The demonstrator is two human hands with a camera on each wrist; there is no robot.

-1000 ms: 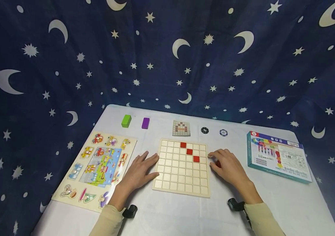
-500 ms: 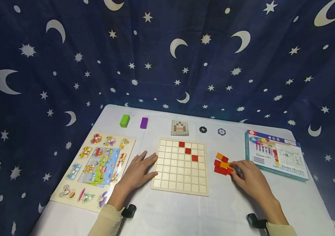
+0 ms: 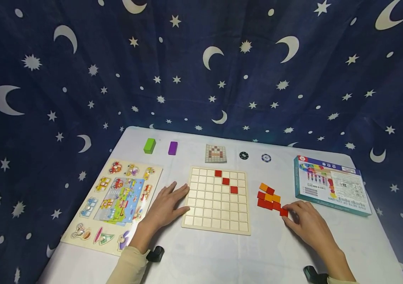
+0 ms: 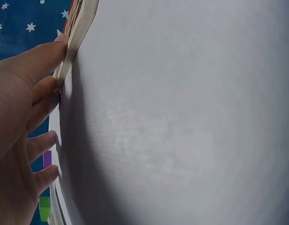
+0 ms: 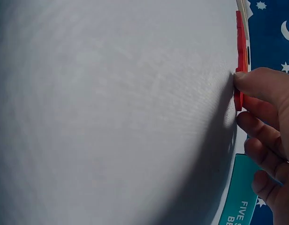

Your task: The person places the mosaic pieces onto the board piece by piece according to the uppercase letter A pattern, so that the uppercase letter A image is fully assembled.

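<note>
A pale wooden grid board (image 3: pixel 215 227) lies mid-table with three red tiles set diagonally in its upper cells. My left hand (image 3: pixel 166 205) rests flat with spread fingers, thumb and fingertips at the board's left edge; the left wrist view shows the thumb against the board's side (image 4: pixel 81 30). To the right of the board is a group of red and orange tiles (image 3: pixel 268 199). At its near right end, my right hand (image 3: pixel 306 223) pinches a red tile (image 3: pixel 284 212) between thumb and index finger. In the right wrist view the thumb overlaps this red tile (image 5: pixel 238 101).
A picture card (image 3: pixel 216 153) with a grid pattern lies behind the board, beside a black chip (image 3: pixel 244 156) and a blue-white chip (image 3: pixel 266 158). Green (image 3: pixel 150 146) and purple (image 3: pixel 173 148) blocks stand back left. A vehicle puzzle (image 3: pixel 116 240) is left, a boxed set (image 3: pixel 333 185) right.
My right hand has moved from the board's right edge rightward and nearer, uncovering the tile group, and now pinches its end tile. The left hand stays at the board.
</note>
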